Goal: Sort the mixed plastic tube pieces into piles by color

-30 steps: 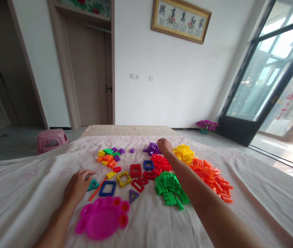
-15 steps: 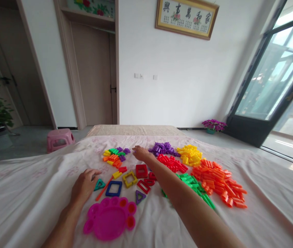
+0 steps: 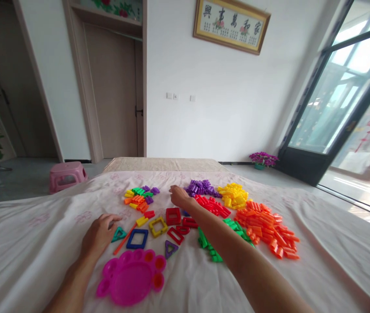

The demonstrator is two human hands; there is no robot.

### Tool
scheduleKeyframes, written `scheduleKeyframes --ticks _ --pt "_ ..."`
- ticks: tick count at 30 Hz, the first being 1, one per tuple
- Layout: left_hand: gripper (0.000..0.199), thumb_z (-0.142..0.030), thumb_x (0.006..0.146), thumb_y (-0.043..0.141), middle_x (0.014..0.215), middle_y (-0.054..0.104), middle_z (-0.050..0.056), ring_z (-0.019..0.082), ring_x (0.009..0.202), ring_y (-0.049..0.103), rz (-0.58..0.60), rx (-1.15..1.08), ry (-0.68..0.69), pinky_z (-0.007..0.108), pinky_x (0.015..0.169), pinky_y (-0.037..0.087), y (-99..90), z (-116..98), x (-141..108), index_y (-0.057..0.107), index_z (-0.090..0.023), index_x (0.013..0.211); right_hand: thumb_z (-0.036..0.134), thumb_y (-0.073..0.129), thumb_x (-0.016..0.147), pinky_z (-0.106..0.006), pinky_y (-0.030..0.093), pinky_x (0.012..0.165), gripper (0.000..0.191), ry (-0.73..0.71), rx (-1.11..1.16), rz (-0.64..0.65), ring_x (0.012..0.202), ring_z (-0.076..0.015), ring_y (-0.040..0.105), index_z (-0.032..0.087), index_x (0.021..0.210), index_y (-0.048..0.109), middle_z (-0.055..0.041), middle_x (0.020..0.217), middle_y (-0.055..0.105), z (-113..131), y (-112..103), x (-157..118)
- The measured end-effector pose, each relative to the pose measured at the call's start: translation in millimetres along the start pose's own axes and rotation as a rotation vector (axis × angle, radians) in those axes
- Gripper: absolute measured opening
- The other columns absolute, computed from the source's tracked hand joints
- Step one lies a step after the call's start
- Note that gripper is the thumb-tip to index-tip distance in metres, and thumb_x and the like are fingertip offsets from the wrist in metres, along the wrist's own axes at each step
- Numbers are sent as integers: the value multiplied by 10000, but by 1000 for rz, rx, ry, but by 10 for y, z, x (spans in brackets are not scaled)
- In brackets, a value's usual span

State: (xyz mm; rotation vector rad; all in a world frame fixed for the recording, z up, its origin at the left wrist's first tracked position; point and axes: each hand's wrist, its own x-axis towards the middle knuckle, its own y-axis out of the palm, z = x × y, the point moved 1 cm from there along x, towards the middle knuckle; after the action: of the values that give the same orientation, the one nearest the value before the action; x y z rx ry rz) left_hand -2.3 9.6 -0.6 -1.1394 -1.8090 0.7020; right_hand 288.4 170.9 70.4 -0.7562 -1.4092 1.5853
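Observation:
My right hand (image 3: 178, 195) reaches far over the cloth, just left of a heap of purple plastic pieces (image 3: 201, 188). Its fingers are drawn together and point left; what they hold, if anything, is hidden. A small mixed cluster (image 3: 139, 198) of yellow, green, purple and orange pieces lies left of it. My left hand (image 3: 99, 234) rests low over the cloth, loosely bent with thumb and fingers apart, holding nothing visible. Beside its fingers lie a teal triangle frame (image 3: 118, 234) and a thin orange stick (image 3: 125, 239) with a yellow piece (image 3: 141, 221) at its end.
Blue (image 3: 137, 239), yellow (image 3: 158, 226) and red (image 3: 173, 216) square frames and a purple triangle (image 3: 171, 249) lie mid-cloth. A magenta palette (image 3: 131, 280) sits in front. Red (image 3: 212, 205), yellow (image 3: 233, 195), green (image 3: 209, 243) and orange (image 3: 269, 226) heaps spread right.
My right hand has shifted slightly right, away from the mixed cluster, and its fingers look more bunched. My left hand has barely moved. The view has turned a little to the right.

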Motion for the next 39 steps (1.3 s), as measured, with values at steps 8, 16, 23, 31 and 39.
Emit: scheduleKeyframes --ticks 8,16,23,31,39 --pt "319 -257 840 443 1054 708 67 209 1004 649 4 -7 15 300 930 461 18 20 10 720 -191 986 57 465 807 -385 413 1038 439 155 -28 -163 1250 -273 533 141 1193 656 -113 1520 399 -494 -505 -168" --pt "305 -269 832 466 1058 708 69 211 996 645 4 -18 8 300 919 462 27 49 17 724 -203 982 117 505 822 -332 377 1086 449 -115 309 -269 1292 -216 498 165 1248 639 -107 1435 506 -35 -463 -1131" --pt "306 -275 820 456 1047 711 82 219 997 649 2 -43 6 304 921 467 26 63 19 719 -195 953 108 523 841 -320 439 1003 385 -303 370 -105 1157 -198 576 228 1181 656 -50 1235 658 550 -162 -2320" --pt "398 -305 842 413 1175 701 92 205 1135 619 55 -71 57 298 1029 429 -4 22 -36 714 -168 1065 152 476 898 -363 401 927 347 -221 209 -138 1088 -223 554 249 1190 638 -58 1188 660 595 89 -2360" --pt "384 -286 807 446 1224 706 75 222 1199 601 59 -110 74 348 1081 407 -138 -90 -279 726 -201 1055 57 464 779 -312 369 873 345 -86 286 -191 998 -204 553 245 950 698 -45 1015 675 452 36 -2387"
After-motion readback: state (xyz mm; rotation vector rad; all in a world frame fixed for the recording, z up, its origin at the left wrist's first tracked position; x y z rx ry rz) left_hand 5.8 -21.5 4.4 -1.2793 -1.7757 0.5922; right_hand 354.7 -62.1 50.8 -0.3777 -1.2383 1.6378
